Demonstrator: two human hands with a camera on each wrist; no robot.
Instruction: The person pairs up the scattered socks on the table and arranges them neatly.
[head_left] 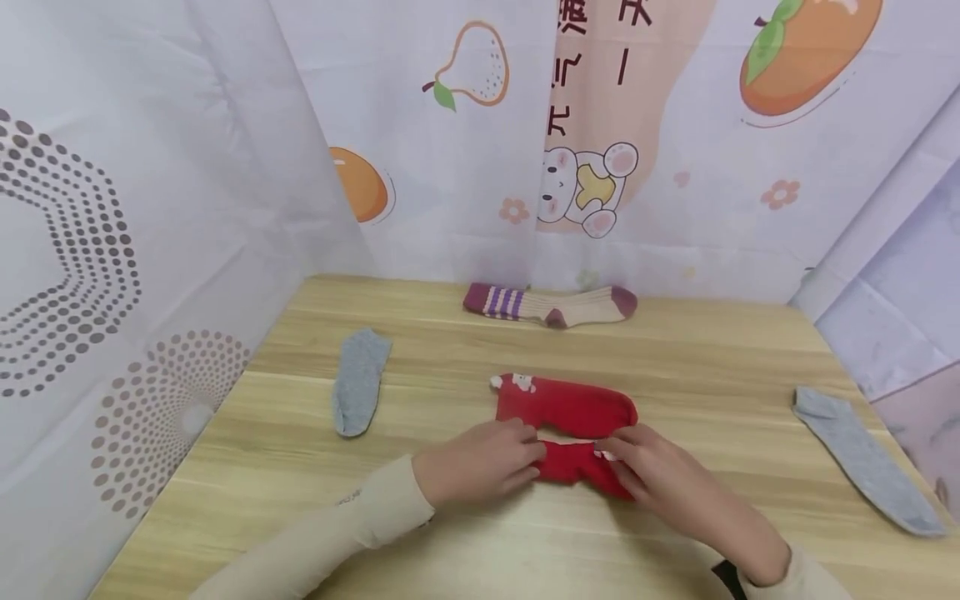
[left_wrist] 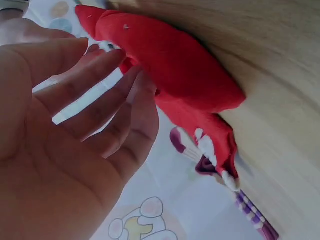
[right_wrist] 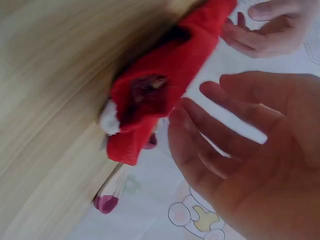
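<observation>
Two red socks lie one behind the other on the table, in the middle of the head view. White trim marks the cuff end of the back red sock (head_left: pixel 573 408). My left hand (head_left: pixel 480 462) is at the left end of the front red sock (head_left: pixel 566 462), and my right hand (head_left: pixel 663 475) is at its right end. In the left wrist view, loosely straight fingers (left_wrist: pixel 112 112) touch the red fabric, with the thumb apart. From the right wrist, the fingers (right_wrist: pixel 192 142) look gently bent beside the front sock, whose opening gapes; the thumb stands away.
One grey sock (head_left: pixel 358 383) lies on the left of the wooden table (head_left: pixel 427 358), another grey sock (head_left: pixel 866 462) at its right edge. A cream, purple and maroon striped sock (head_left: pixel 551 305) lies along the back, before a printed curtain (head_left: pixel 442 183).
</observation>
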